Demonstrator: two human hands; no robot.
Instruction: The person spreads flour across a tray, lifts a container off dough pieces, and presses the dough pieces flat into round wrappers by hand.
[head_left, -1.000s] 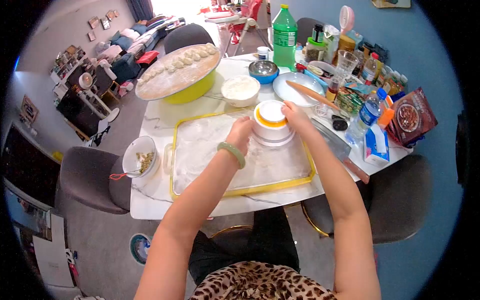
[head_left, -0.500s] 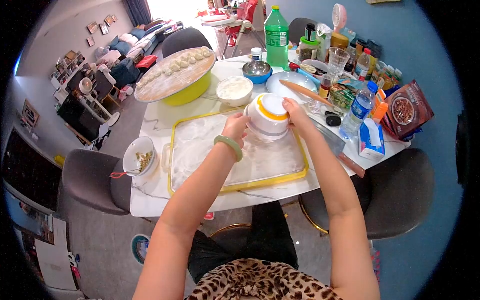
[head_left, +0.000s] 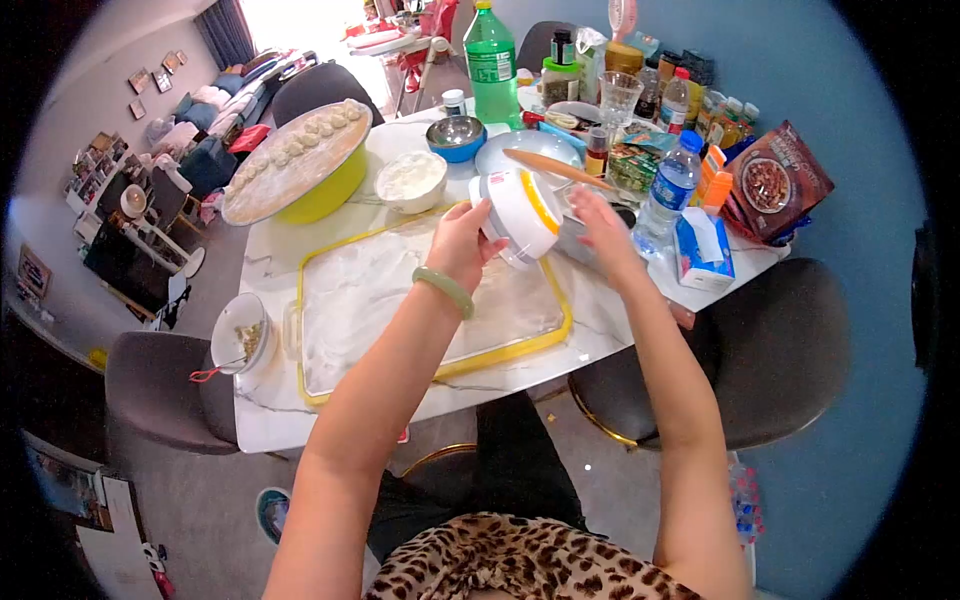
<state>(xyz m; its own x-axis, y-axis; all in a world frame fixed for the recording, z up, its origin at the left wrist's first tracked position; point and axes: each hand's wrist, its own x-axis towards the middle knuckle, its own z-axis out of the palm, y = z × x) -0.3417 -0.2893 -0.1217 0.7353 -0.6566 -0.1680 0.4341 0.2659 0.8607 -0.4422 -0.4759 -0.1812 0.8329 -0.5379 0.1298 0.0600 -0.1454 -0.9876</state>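
My left hand (head_left: 462, 243) grips a white, round container with a yellow band (head_left: 524, 215) by its left side, and it is tilted above the mat. Its exact kind is unclear. My right hand (head_left: 603, 228) is just off its right side, fingers apart and holding nothing. Below lies a yellow-edged mat (head_left: 345, 345) dusted with white flour. Behind it stands a white bowl of flour (head_left: 412, 180). A round board (head_left: 262, 180) with a row of dumplings rests on a yellow-green basin (head_left: 325, 192).
At the left table edge sits a white bowl (head_left: 237, 318) with filling and a red-handled utensil. A rolling pin (head_left: 555, 168) lies across a plate (head_left: 492, 150). Right of it are a water bottle (head_left: 668, 190), a tissue pack (head_left: 703, 250) and a green soda bottle (head_left: 492, 70) farther back.
My right hand has let go of the white container and moved off to its right. The container has tipped over to the right in my left hand. The whole view has shifted.
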